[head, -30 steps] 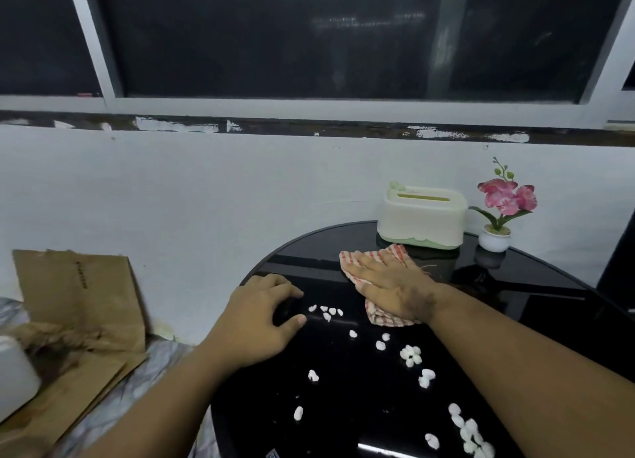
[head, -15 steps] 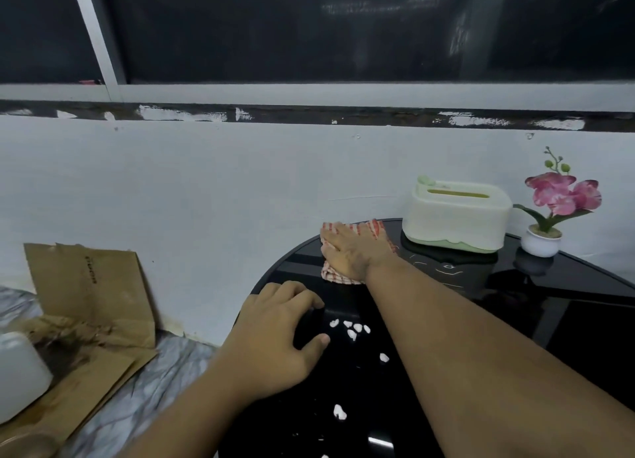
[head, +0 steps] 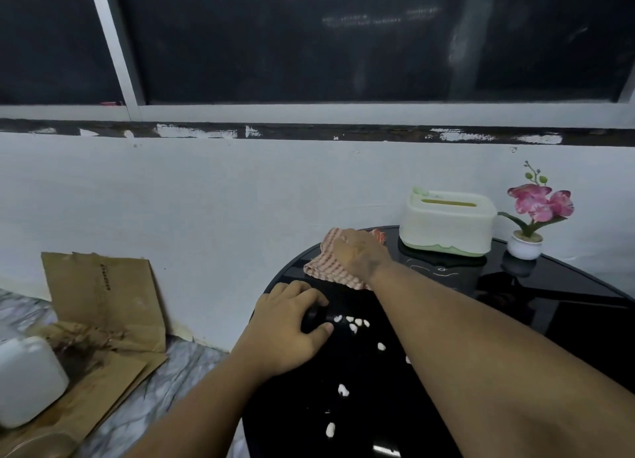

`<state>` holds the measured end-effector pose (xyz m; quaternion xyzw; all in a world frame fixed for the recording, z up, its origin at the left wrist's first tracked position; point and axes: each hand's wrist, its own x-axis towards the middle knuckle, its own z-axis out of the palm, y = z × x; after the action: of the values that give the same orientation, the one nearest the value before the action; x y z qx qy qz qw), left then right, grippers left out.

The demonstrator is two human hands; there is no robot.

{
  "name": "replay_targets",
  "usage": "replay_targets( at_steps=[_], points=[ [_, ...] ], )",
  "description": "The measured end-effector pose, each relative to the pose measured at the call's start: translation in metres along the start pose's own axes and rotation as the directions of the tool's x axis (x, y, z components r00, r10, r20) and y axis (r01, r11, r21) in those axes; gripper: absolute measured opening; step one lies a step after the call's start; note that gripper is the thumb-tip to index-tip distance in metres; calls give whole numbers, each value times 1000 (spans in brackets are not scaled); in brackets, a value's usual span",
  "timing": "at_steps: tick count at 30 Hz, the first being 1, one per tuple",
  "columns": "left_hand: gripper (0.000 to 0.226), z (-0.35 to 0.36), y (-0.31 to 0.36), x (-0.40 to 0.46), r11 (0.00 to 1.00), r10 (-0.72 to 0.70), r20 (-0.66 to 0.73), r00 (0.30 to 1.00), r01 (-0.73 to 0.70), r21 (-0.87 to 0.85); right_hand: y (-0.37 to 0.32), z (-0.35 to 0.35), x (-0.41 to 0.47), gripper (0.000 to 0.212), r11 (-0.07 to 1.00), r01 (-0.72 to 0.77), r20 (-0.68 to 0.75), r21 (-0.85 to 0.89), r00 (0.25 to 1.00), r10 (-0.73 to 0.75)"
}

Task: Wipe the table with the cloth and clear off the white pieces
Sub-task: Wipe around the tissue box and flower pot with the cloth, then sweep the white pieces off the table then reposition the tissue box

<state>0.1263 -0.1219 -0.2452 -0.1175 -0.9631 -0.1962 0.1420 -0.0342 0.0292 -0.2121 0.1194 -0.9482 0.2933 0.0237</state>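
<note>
A round glossy black table stands against the white wall. My right hand lies flat on a red-and-white checked cloth at the table's far left edge, pressing it down. My left hand rests on the table's left rim, fingers curled on the surface and empty. Several small white pieces lie just right of my left thumb. More white pieces are scattered nearer to me; my right forearm hides others.
A cream tissue box and a small pink flower pot stand at the table's far side. On the marble floor to the left lie brown cardboard and a white container.
My right hand has pushed the cloth away from me and leftward, from the table's middle to its far left edge. My left hand has stayed at the rim. The camera has turned left.
</note>
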Motion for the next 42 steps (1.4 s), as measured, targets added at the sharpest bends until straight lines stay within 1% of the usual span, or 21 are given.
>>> replay_targets(
  at_steps=[2, 4, 6, 8, 10, 12, 14, 15, 16, 18, 21, 22, 24, 26, 27, 29, 30, 32, 34, 37, 42],
  points=[
    [50, -1, 1, -1, 1000, -7, 8, 1000, 7, -9, 14, -18, -15, 38, 1000, 22, -46, -12, 999, -23],
    [48, -2, 2, -2, 1000, -18, 15, 1000, 18, -7, 29, -33, -34, 33, 995, 60, -106, -76, 992, -68],
    [46, -2, 3, -2, 1000, -21, 18, 1000, 21, -10, 48, -46, -55, 35, 973, 114, -133, -202, 981, -143],
    [49, -4, 3, -1, 995, -56, 13, 998, 56, -77, 69, -56, -74, 41, 921, 132, -113, -366, 976, -185],
    [47, -8, 4, 6, 968, -138, -7, 990, 133, -212, 91, -65, -88, 45, 873, 109, -81, -475, 983, -166],
    [40, -13, 6, 20, 952, -182, -59, 981, 161, -262, 110, -68, -98, 47, 849, 96, -53, -519, 988, -144],
    [40, -14, 10, 45, 972, -167, -118, 979, 143, -184, 122, -66, -103, 48, 868, 69, -38, -491, 994, -100],
    [42, -14, 15, 59, 981, -144, -107, 984, 128, -148, 125, -64, -103, 48, 879, 60, -48, -473, 994, -93],
    [44, -12, 19, 74, 988, -115, -71, 991, 106, -114, 125, -63, -103, 47, 881, 59, -64, -469, 993, -101],
    [47, -3, 28, 106, 997, -72, 63, 995, 73, -5, 123, -61, -101, 47, 876, 60, -95, -479, 988, -120],
    [53, 18, 35, 151, 977, -67, 233, 970, 16, 213, 124, -60, -100, 46, 877, 60, -123, -477, 983, -134],
    [58, 27, 34, 163, 962, -79, 256, 963, 6, 275, 125, -60, -100, 46, 878, 61, -126, -475, 982, -137],
    [78, 46, 29, 179, 937, -120, 283, 952, 15, 348, 126, -60, -99, 46, 879, 63, -134, -472, 981, -142],
    [83, 61, 24, 188, 943, -150, 313, 938, 40, 332, 126, -59, -99, 46, 880, 64, -140, -471, 979, -146],
    [82, 65, 21, 191, 948, -130, 326, 937, 21, 317, 127, -58, -99, 46, 880, 63, -146, -470, 978, -148],
    [82, 65, 12, 198, 940, -15, 364, 931, -111, 323, 128, -57, -97, 46, 882, 62, -157, -467, 976, -152],
    [78, 62, 5, 201, 923, 49, 400, 915, -194, 331, 129, -57, -97, 46, 882, 61, -157, -468, 976, -150],
    [65, 53, -10, 207, 918, 115, 466, 877, -273, 287, 128, -57, -96, 46, 880, 60, -151, -471, 978, -147],
    [65, 48, -18, 214, 940, 154, 484, 862, -279, 198, 128, -57, -97, 46, 882, 54, -155, -469, 978, -142],
    [59, 46, -12, 214, 959, 203, 435, 877, -269, 94, 128, -57, -96, 46, 884, 52, -168, -464, 975, -145],
    [60, 46, -36, 204, 893, 334, 477, 813, -435, 114, 128, -58, -96, 47, 895, 46, -160, -444, 979, -130]
  ],
)
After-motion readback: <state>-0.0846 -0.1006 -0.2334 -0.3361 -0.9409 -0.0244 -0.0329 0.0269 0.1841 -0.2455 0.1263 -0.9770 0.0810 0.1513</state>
